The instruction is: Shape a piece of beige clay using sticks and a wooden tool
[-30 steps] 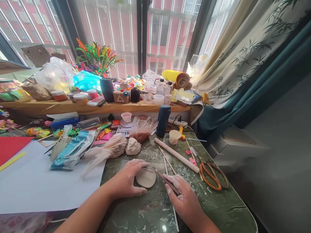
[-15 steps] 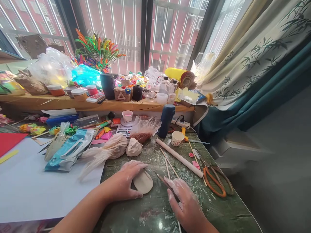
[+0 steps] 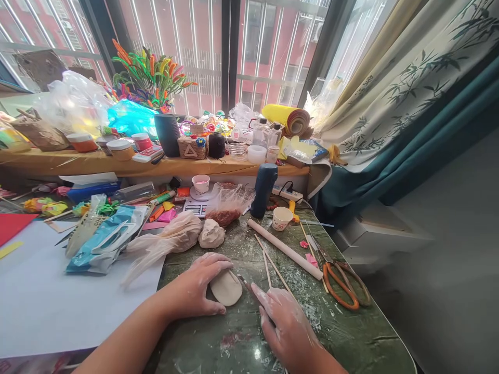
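Observation:
On the dusty green tabletop lies a flattened disc of pale clay (image 3: 227,289). My left hand (image 3: 200,284) curves around its left side, fingertips at the far edge and thumb at the near side. A faint line shows near the disc's upper edge. In my right hand (image 3: 284,317) is a slim clay modelling tool (image 3: 247,283) with a dark handle, gripped like a pencil. Its thin tip is just right of the disc; whether they touch I cannot tell. White powder coats the fingers. A lump of clay (image 3: 211,234) sits behind the disc.
Right of the hands lie a rolling pin (image 3: 284,249), thin wooden sticks (image 3: 275,267) and orange-handled scissors (image 3: 341,285). A paper cup (image 3: 281,218) and dark blue cylinder (image 3: 264,190) stand behind. White paper (image 3: 78,306) and a blue packet (image 3: 105,241) are at left.
The disc appears turned under my left hand, its line shifting from the upper left toward the top. The tool in my right hand has come closer to the disc's right edge.

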{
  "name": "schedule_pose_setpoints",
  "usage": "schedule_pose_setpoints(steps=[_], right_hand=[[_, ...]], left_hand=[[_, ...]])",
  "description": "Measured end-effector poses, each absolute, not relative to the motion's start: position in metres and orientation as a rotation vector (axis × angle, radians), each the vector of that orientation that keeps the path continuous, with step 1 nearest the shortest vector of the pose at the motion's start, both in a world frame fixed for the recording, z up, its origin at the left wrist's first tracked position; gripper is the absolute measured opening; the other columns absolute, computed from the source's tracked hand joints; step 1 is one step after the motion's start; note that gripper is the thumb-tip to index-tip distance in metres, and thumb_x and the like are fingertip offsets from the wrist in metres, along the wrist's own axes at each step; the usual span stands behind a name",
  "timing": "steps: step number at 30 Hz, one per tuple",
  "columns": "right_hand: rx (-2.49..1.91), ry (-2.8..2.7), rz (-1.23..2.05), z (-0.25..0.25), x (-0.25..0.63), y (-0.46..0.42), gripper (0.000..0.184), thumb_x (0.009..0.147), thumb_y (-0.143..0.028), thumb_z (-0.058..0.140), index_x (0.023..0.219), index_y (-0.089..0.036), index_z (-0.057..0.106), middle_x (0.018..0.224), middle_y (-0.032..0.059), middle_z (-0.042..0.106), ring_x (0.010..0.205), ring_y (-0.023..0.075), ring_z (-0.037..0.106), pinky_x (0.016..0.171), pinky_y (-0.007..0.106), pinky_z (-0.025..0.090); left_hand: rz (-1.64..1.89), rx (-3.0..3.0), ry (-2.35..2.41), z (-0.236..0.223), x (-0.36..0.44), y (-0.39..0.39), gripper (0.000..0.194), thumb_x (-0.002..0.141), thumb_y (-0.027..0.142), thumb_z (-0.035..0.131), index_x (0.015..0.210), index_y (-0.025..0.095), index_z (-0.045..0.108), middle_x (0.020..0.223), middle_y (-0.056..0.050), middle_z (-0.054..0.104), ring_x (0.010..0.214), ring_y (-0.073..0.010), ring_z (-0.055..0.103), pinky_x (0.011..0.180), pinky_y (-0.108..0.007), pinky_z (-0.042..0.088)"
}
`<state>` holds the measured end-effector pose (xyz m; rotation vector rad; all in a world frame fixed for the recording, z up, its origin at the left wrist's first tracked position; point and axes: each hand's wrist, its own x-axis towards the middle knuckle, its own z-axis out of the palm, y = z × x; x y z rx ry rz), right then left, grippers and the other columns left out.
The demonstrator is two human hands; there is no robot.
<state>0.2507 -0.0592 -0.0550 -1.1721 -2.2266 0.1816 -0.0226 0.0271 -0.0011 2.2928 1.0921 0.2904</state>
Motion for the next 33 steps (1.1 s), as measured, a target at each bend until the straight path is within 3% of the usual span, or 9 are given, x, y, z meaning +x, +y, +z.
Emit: schedule_pose_setpoints(steps=[11, 21, 28, 33], right_hand=[[-1.225, -2.306, 0.111, -0.0501, 0.2408, -0.0548, 0.056, 0.094, -0.010, 0.046, 0.149, -0.019, 0.046, 0.082, 0.0031, 0.066, 0.073, 0.0227, 0.060, 0.070, 0.037, 0.047], [-1.167, -2.283, 0.072, -0.0498, 0.2429, -0.0599, 0.059, 0.095, -0.012, 0.044, 0.153, -0.017, 0.040, 0.082, 0.0036, 0.064, 0.071, 0.0229, 0.057, 0.067, 0.037, 0.045], [-1.163, -2.334, 0.119, -0.0504, 0.2432, -0.0598, 0.055, 0.091, -0.008, 0.044, 0.145, -0.018, 0.050, 0.081, 0.0035, 0.064, 0.072, 0.0229, 0.056, 0.068, 0.037, 0.043], [-1.121, -2.290, 0.102, -0.0503, 0.2429, -0.0580, 0.058, 0.096, -0.010, 0.043, 0.153, -0.017, 0.039, 0.084, 0.0047, 0.064, 0.073, 0.0231, 0.056, 0.067, 0.036, 0.043]], left_hand=[[0.305, 2.302, 1.117, -0.0047, -0.0209, 0.0292, 0.077, 0.061, 0.038, 0.093, 0.132, 0.029, 0.063, 0.141, -0.008, 0.058, 0.134, -0.0366, 0.050, 0.117, -0.050, 0.035], [0.308, 2.310, 1.097, -0.0066, -0.0218, 0.0306, 0.076, 0.061, 0.037, 0.093, 0.131, 0.029, 0.063, 0.142, -0.008, 0.058, 0.135, -0.0367, 0.050, 0.118, -0.050, 0.034], [0.305, 2.302, 1.089, -0.0053, -0.0210, 0.0303, 0.078, 0.059, 0.037, 0.095, 0.130, 0.027, 0.063, 0.142, -0.009, 0.059, 0.135, -0.0361, 0.050, 0.119, -0.051, 0.032], [0.285, 2.287, 1.109, -0.0020, -0.0196, 0.0295, 0.079, 0.057, 0.033, 0.096, 0.129, 0.026, 0.064, 0.141, -0.010, 0.058, 0.134, -0.0360, 0.050, 0.119, -0.052, 0.031]])
